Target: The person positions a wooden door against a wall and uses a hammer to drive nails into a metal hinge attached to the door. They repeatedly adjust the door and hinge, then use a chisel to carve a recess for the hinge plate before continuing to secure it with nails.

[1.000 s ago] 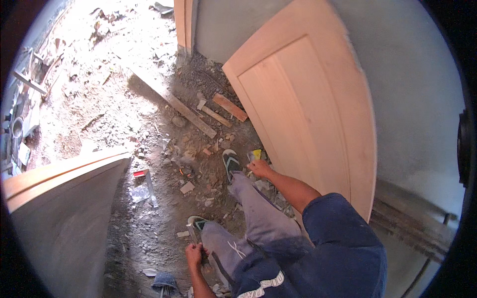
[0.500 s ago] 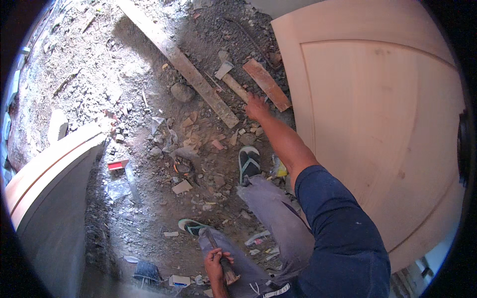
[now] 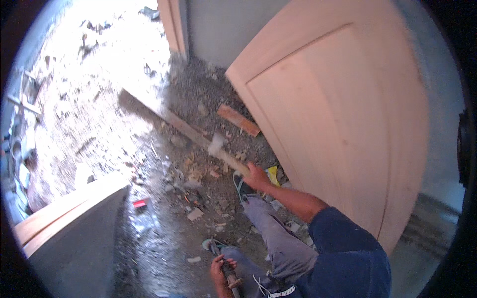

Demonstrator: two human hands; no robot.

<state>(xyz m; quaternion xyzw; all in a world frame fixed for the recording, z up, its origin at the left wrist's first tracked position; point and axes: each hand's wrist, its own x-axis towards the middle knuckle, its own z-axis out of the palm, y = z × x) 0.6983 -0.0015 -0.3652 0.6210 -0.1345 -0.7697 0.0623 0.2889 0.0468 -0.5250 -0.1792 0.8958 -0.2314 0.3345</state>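
Note:
My right hand (image 3: 256, 177) is closed around the wooden handle of a hatchet-like tool (image 3: 232, 162). Its wide pale head is blurred, so the exact kind cannot be made out. The tool is held out in front of me over the rubble, above my right foot. Low in the view, by my left thigh, my left hand (image 3: 218, 268) grips a chisel (image 3: 230, 276) with a dark blade and a worn wooden handle end. The chisel's blade points forward, away from me.
A large panelled wooden door (image 3: 328, 114) stands close on my right. Another wooden door (image 3: 74, 213) is at the lower left. Across the rubble floor lie a long plank (image 3: 181, 124), a reddish board (image 3: 238, 120) and a small red box (image 3: 139, 203). Bright daylight falls at the far left.
My right hand has lifted the hatchet-like tool off the ground and drawn it back toward me. The view has swung upward, showing the far doorway. My left hand still holds the chisel.

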